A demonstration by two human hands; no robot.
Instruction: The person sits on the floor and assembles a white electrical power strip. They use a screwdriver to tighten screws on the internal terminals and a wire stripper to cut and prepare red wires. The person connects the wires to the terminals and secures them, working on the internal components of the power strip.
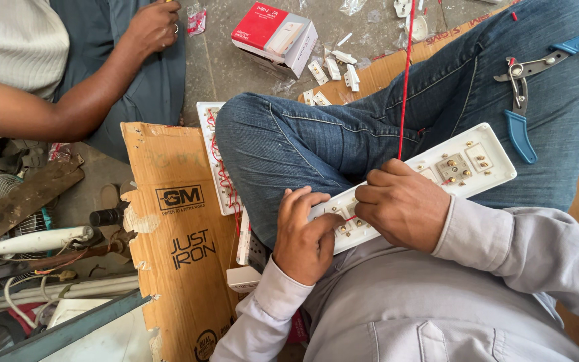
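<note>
Cardboard (175, 201) flanks lap; pliers (521, 87) on thigh.

Looked steeply down from the head, close over the lap (343, 147). Faced the cardboard sheet (175, 228) and concrete floor (222, 60) beyond the knees. Only one view.

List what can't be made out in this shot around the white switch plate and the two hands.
- Head view: the left hand and right hand cover the near end of the white switch plate; the grip there is unseen.
- The red wire runs off the top edge.
- The second plate is half hidden by the knee.
</note>
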